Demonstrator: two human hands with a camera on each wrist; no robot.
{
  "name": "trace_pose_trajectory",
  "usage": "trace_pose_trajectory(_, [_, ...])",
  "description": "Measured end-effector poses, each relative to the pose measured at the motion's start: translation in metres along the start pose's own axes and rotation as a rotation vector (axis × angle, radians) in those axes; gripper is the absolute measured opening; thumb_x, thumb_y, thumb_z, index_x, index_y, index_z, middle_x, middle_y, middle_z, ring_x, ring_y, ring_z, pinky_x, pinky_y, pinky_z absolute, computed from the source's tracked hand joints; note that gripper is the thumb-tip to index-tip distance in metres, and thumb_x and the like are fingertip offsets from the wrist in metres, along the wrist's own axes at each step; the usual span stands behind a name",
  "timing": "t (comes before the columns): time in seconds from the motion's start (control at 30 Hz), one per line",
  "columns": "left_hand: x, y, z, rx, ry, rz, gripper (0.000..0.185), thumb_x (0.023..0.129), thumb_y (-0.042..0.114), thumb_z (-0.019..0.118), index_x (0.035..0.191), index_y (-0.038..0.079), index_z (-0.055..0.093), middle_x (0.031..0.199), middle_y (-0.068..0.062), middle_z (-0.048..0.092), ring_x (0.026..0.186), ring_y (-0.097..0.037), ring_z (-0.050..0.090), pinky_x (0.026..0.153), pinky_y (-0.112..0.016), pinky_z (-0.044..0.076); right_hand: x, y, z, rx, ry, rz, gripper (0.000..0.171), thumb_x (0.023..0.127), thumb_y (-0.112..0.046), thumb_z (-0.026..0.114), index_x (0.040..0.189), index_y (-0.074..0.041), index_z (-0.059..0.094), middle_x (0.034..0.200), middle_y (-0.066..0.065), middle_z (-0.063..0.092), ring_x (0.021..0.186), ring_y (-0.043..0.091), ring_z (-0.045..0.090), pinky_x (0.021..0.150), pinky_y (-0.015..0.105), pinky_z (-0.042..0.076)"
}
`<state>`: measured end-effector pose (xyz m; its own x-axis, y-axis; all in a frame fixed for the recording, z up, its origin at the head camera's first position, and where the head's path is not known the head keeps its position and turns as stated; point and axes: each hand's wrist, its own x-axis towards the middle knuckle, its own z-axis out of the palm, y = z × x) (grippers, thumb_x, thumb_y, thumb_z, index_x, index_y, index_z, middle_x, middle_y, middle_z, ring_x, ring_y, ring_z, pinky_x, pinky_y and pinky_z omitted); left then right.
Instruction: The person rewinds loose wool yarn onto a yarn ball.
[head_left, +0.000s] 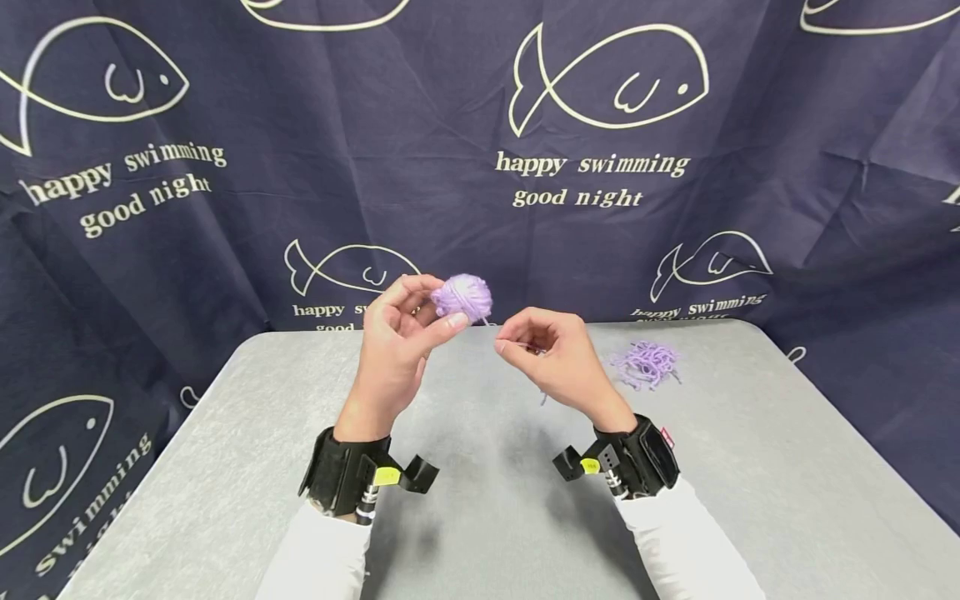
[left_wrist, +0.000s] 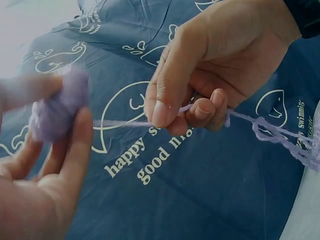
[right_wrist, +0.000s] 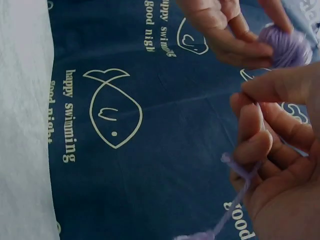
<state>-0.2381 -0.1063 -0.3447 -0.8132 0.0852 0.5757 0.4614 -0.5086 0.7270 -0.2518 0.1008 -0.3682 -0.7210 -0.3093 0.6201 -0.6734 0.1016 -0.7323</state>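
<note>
The left hand (head_left: 393, 337) is raised above the far half of the grey bench (head_left: 787, 467), its fingertips curled round a small ball of lilac yarn (head_left: 465, 296) that sits at about one o'clock from the palm, clear of the bench top. From the ball a single strand (left_wrist: 120, 123) runs taut toward three o'clock to the right hand (head_left: 558, 358), whose thumb and bent fingers are closed in a pinch on it; in the left wrist view the strand passes under the thumb pad, through the curled fingers and out the far side as a looser, kinked tail (left_wrist: 280, 137). At roughly three o'clock from the right hand, near it on the bench, lies a loose tangle of the same lilac yarn (head_left: 647, 364). Behind everything hangs a dark blue cloth (head_left: 300, 192) printed with white fish outlines and lettering. The ball looks very light, soft and springy, so it should give under the fingertips and is best cradled round its middle by several fingers, not squeezed at one spot, which might push wraps off. The strand seems limp and fuzzy with some grip, unlikely to slip from a firm pinch, but it may fray or snag; taking it close to the ball would probably keep it under control.
</note>
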Motion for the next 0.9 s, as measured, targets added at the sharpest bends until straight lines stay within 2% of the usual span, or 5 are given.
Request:
trace_pose_trajectory(0.17, [0.002,-0.003,-0.002,0.121,0.150,0.006,0.038,0.076,-0.021,0.070,0.100,0.008,0.064,0.100,-0.006,0.063,0.087,-0.016,0.066,0.076,-0.025,0.058,-0.002,-0.005,0.003,-0.015,-0.044,-0.028,0.005,0.088,-0.001,0.074,0.091,-0.004,0.073,0.075,0.001,0.065,0.065,0.016,0.057,0.057,0.024,0.049])
trace_pose_trajectory(0.33, [0.002,-0.008,-0.005,0.405,0.151,0.045,0.036,0.074,-0.017,0.076,0.105,-0.003,0.064,0.106,-0.009,0.061,0.088,-0.017,0.064,0.078,-0.025,0.059,-0.001,-0.008,0.002,0.100,-0.034,-0.027,0.007,0.086,0.006,0.073,0.092,0.001,0.072,0.075,0.005,0.066,0.064,0.015,0.058,0.055,0.023,0.047])
trace_pose_trajectory(0.5, [0.001,-0.011,-0.008,0.592,0.046,0.091,0.035,0.074,-0.016,0.075,0.107,-0.007,0.065,0.109,-0.015,0.064,0.090,-0.021,0.065,0.080,-0.027,0.059,-0.001,-0.011,-0.003,0.252,0.025,0.017,0.007,0.086,0.001,0.075,0.092,0.004,0.071,0.074,0.005,0.067,0.062,0.013,0.056,0.054,0.022,0.046])
trace_pose_trajectory(0.67, [0.000,-0.013,-0.011,0.725,-0.088,0.126,0.035,0.073,-0.019,0.070,0.105,-0.005,0.068,0.106,-0.016,0.064,0.089,-0.025,0.065,0.082,-0.030,0.060,0.001,-0.013,-0.006,0.518,0.090,0.094,0.005,0.087,-0.002,0.076,0.090,-0.001,0.072,0.076,0.003,0.068,0.060,0.012,0.051,0.053,0.021,0.042])
trace_pose_trajectory(0.9, [-0.003,-0.010,-0.013,0.804,-0.329,0.004,0.037,0.073,-0.017,0.070,0.103,0.004,0.071,0.103,-0.006,0.066,0.092,-0.019,0.064,0.083,-0.033,0.059,0.004,-0.014,-0.010,0.699,0.198,0.202,0.023,0.090,0.011,0.059,0.087,-0.007,0.073,0.077,0.004,0.070,0.062,0.011,0.055,0.054,0.017,0.041])
